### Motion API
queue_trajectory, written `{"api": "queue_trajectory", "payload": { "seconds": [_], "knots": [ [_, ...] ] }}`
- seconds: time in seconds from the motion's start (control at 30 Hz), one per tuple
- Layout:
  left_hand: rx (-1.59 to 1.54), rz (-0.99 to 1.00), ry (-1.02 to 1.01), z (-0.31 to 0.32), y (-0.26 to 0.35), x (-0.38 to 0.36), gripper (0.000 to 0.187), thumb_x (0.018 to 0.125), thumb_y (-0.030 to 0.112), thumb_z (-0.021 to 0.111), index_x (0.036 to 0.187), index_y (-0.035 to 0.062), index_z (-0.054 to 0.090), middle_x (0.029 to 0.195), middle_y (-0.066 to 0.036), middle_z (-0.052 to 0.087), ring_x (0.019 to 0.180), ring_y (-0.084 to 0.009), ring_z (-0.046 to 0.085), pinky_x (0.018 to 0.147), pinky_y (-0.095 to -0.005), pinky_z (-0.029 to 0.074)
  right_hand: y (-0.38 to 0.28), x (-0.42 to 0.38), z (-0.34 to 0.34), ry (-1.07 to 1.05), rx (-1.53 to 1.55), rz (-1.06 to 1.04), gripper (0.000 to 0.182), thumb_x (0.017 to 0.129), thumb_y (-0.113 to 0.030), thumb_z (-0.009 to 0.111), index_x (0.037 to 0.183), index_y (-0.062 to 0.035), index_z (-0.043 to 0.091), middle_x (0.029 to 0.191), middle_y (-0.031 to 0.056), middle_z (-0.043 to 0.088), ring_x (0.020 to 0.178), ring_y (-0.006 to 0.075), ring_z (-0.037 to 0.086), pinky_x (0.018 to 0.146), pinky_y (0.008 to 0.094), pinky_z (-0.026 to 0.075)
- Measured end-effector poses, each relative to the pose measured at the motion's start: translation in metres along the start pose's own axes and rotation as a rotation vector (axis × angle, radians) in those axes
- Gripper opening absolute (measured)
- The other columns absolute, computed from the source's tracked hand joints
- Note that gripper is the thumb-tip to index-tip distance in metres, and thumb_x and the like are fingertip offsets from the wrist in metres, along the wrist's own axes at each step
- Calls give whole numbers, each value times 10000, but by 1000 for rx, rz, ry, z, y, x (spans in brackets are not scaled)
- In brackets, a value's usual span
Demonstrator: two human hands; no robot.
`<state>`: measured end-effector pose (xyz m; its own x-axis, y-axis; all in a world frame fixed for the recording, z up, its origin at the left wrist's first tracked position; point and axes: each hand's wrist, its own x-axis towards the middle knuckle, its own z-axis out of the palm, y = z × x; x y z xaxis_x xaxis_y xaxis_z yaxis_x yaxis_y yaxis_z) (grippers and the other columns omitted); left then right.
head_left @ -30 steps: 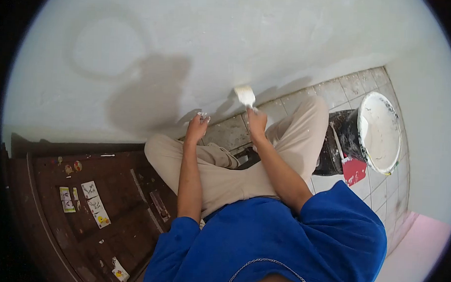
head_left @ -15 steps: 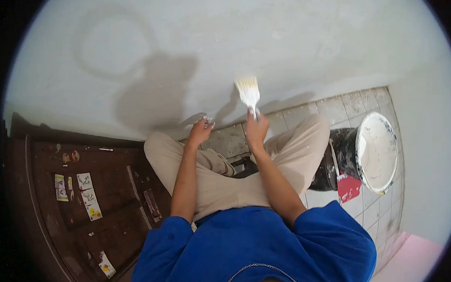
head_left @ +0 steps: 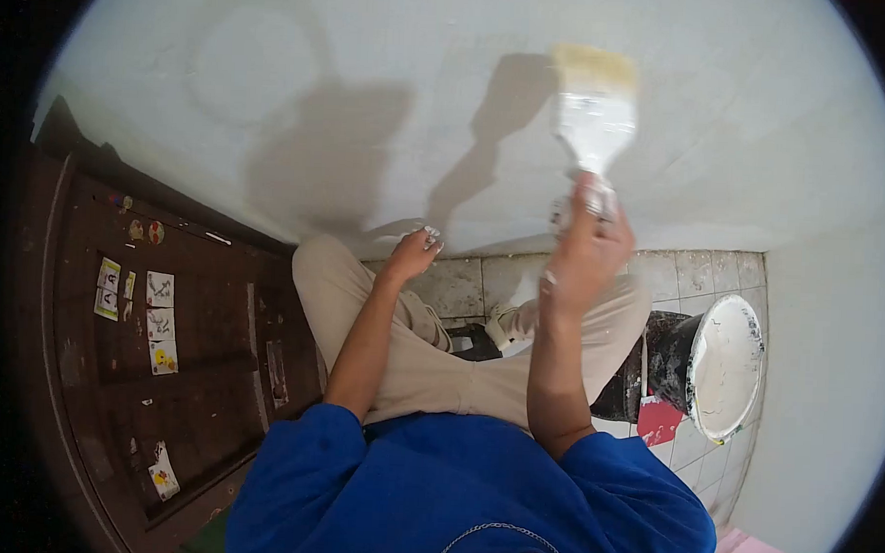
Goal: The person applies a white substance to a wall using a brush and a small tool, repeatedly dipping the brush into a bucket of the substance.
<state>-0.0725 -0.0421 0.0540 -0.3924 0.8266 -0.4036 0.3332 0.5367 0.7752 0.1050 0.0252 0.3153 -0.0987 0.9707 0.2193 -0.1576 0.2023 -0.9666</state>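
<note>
My right hand (head_left: pixel 592 245) grips a wide paintbrush (head_left: pixel 597 121) by its handle, bristles up. White paint covers the brush's body, while the bristle tips look cream-coloured. Behind it is the pale wall (head_left: pixel 449 101), where the brush casts a shadow to its left. My left hand (head_left: pixel 414 254) hovers above my left knee close to the foot of the wall. Its fingers are curled and smeared with white, and I cannot tell whether anything is inside them.
A paint-spattered bucket (head_left: pixel 695 358) with a white inside stands on the tiled floor at right. Next to it lies a red scraper-like blade (head_left: pixel 659 421) with a pale handle. On the left is a dark brown wooden panel (head_left: pixel 215 366) bearing stickers.
My right hand has lifted the paintbrush up and to the right, nearer the camera. The left hand has moved slightly right. The view has shifted a little.
</note>
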Motion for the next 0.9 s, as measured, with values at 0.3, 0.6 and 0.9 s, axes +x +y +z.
{"api": "queue_trajectory", "payload": {
  "seconds": [0.3,0.6,0.9],
  "knots": [
    [-7,113,146,-4,-24,-3,338,889,269,569,1053,-27,560,951,-221,640,802,-332,641,744,-427,477,240,-80,-16,-280,-777,143,321,904,-236,555,830,68,626,668,254,596,651,393,613,613,456,446],
    [63,85,97,6,-54,17,472,906,263,563,1239,-65,496,1159,-232,597,1008,-329,613,894,-380,463,80,-46,25,-149,-191,-53,265,918,-183,583,927,78,629,564,108,504,567,88,400,505,296,380],
    [53,31,40,0,-15,7,367,889,272,569,1074,-45,561,961,-234,643,880,-348,636,789,-425,478,219,-72,4,-286,-650,126,316,871,-222,584,930,84,638,704,251,621,627,395,616,584,442,464]
  ]
}}
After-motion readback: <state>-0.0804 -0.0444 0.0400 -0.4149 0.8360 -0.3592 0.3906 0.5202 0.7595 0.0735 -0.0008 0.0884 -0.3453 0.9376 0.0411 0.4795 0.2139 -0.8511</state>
